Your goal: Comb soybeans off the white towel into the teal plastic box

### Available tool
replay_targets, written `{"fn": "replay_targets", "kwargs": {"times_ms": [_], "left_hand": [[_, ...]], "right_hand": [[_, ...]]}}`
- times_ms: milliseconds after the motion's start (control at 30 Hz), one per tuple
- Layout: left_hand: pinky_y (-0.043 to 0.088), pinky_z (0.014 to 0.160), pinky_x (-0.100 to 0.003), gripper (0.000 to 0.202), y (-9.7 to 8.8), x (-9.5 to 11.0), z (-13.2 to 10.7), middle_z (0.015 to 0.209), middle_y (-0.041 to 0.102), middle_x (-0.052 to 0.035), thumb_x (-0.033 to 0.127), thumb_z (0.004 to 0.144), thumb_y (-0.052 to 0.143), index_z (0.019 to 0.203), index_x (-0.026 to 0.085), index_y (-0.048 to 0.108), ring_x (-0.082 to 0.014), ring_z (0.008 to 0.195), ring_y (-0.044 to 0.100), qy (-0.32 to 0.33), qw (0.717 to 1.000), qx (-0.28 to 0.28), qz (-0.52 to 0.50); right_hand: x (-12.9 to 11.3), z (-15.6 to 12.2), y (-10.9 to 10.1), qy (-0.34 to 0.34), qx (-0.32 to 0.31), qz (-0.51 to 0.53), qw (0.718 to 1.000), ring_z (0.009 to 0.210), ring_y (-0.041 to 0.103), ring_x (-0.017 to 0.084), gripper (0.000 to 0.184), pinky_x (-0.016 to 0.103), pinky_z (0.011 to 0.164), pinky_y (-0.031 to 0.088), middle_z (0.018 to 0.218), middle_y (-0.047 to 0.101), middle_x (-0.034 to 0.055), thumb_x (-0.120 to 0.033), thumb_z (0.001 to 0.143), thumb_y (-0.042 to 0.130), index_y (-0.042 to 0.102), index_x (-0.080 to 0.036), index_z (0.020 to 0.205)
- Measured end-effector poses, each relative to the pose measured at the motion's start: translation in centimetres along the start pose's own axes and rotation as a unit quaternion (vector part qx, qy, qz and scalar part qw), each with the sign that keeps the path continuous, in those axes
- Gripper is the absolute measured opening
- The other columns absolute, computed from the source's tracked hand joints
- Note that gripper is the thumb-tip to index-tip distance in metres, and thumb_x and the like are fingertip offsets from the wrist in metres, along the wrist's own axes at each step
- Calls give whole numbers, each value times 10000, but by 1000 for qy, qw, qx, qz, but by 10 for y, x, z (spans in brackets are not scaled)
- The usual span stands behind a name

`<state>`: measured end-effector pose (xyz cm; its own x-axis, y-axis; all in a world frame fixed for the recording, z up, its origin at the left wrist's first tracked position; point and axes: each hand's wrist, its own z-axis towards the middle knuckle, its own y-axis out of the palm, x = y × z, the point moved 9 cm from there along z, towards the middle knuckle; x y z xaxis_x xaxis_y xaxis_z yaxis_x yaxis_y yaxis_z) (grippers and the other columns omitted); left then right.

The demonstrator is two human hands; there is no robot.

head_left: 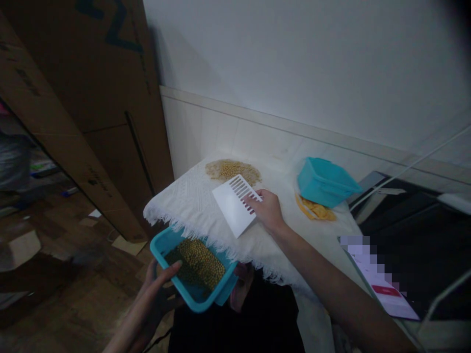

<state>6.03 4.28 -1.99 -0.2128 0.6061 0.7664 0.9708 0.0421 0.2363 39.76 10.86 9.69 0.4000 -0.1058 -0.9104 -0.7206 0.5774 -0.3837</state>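
Observation:
My left hand (160,284) grips a blue plastic basket (198,306) by its near left side, thumb over the rim. Soybeans (200,260) and smaller dark green beans lie inside it. The basket is held below the fringed edge of a white tablecloth (191,201). My right hand (268,210) pinches a white slotted card (231,206) at its right side, above the cloth. Just beyond the card, a spread-out heap of soybeans mixed with finer pale grains (231,169) rests on the cloth.
A second blue basket (327,184) stands at the right on a yellow cloth-like item (316,210). A phone or tablet (386,289) lies at the lower right, crossed nearby by a white cable (412,164). A tall cardboard box (110,98) stands left; the wall (294,63) is behind.

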Motion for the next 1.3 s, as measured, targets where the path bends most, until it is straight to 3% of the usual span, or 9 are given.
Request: {"fn": "replay_targets", "kwargs": {"times_ms": [133, 267, 433, 533, 800, 933, 1100, 1200, 1300], "left_hand": [[644, 829, -622, 917, -2, -1, 2, 1303, 678, -164, 367, 772, 870, 1529, 365, 354, -367, 911, 802, -1, 1000, 4, 9], [655, 826, -585, 852, -5, -2, 3, 1290, 689, -144, 377, 755, 885, 1465, 362, 413, -342, 891, 806, -8, 1000, 12, 16], [661, 833, -545, 987, -8, -5, 10, 1309, 693, -141, 239, 655, 943, 1469, 363, 398, -334, 899, 808, -28, 1000, 4, 10], [663, 831, -534, 1007, -13, -7, 15, 1305, 702, -142, 254, 649, 952, 1483, 370, 400, -329, 894, 810, -30, 999, 14, 15], [655, 813, -584, 987, -9, -8, 13, 1297, 710, -147, 206, 655, 941, 1469, 377, 409, -339, 860, 810, -30, 999, 20, 11], [662, 822, -546, 1019, -10, -8, 14, 1296, 702, -141, 170, 617, 965, 1454, 376, 423, -330, 875, 809, -38, 999, 19, 10], [672, 782, -525, 971, -13, -7, 19, 1235, 731, -123, 244, 634, 971, 1438, 371, 443, -327, 846, 811, -32, 999, 15, 21], [674, 781, -516, 1024, -15, -8, 22, 1267, 721, -140, 182, 597, 980, 1452, 359, 445, -338, 853, 813, -35, 999, 28, 24], [670, 783, -544, 1063, -19, -10, 24, 1305, 713, -148, 141, 580, 968, 1466, 379, 432, -373, 906, 809, -47, 997, 42, 34]], "right_hand": [[16, 7, -23, 15, 21, 6, 1000, 577, 702, 210, 104, 284, 533, 532, 646, 732, 25, -260, 733, 738, 664, -195, 766], [31, 12, -43, 16, 30, -1, 999, 595, 711, 210, 163, 279, 542, 537, 673, 750, 34, -314, 715, 754, 678, -193, 793], [48, 18, -72, 22, 47, 1, 999, 584, 705, 212, 216, 279, 529, 533, 670, 754, 49, -361, 687, 762, 678, -192, 792], [55, 21, -91, 24, 65, -1, 998, 574, 697, 213, 225, 285, 522, 530, 675, 752, 51, -374, 678, 750, 666, -197, 788], [63, 35, -132, 26, 115, -23, 993, 561, 675, 211, 185, 283, 503, 498, 639, 723, 39, -333, 660, 740, 657, -196, 753], [56, 41, -145, 20, 120, -33, 992, 554, 671, 209, 190, 282, 509, 490, 634, 722, 28, -321, 652, 753, 659, -196, 761], [15, 29, -133, -42, 93, -49, 994, 580, 683, 207, 262, 287, 535, 499, 683, 744, 31, -411, 701, 759, 678, -201, 834], [-15, 9, -97, -91, 22, -75, 993, 589, 683, 200, 238, 285, 548, 496, 693, 748, 21, -426, 736, 742, 671, -212, 816], [-28, -6, -60, -108, -39, -96, 989, 647, 699, 191, 139, 270, 580, 498, 729, 761, 4, -356, 784, 708, 670, -227, 819]]}}
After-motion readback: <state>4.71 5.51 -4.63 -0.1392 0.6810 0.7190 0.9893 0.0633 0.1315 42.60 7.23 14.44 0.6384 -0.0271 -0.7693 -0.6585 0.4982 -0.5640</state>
